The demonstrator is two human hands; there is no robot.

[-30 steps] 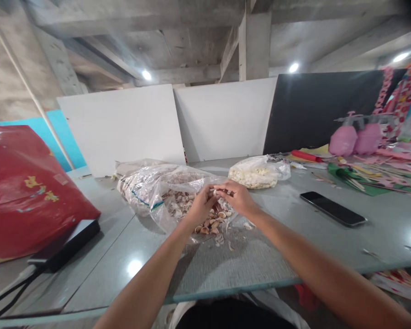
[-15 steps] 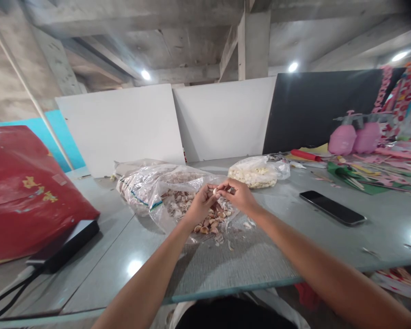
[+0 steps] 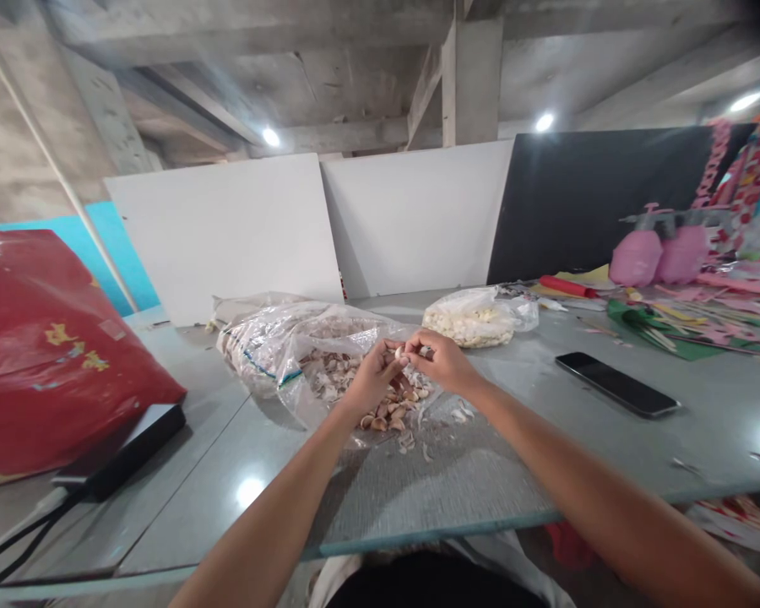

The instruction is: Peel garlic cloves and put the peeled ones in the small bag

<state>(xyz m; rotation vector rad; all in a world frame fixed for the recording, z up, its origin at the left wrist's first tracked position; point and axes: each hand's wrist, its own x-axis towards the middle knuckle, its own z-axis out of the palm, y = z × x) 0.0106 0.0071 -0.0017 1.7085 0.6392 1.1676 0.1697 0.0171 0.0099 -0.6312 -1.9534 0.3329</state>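
- Head view gave us two bare hands at the mouth of a large clear bag (image 3: pixel 291 342), which we took as our landmark.
- Left hand (image 3: pixel 372 373) was narrow at its fingertips and held a small pale clove (image 3: pixel 399 353), probably of garlic, above the mouth of the large clear bag.
- Right hand (image 3: pixel 444 363) met it from the other side, with its fingertips pinched on the same clove; we judged that so small a piece needed fingertips, not palms.
- Brown cloves (image 3: pixel 386 414) lay in the mouth of the large clear bag, below the hands, perhaps for a short reach.
- Dry skins (image 3: pixel 461 412) lay on the table (image 3: pixel 494 481), just right of that mouth, as light scraps easily do.
- To the right of the large clear bag we saw a smaller bag (image 3: pixel 465 325) with pale pieces, perhaps set apart to avoid mixing.
- Farther right of our landmark, a phone (image 3: pixel 617 384) lay flat, seemingly where the forearm would not knock it.
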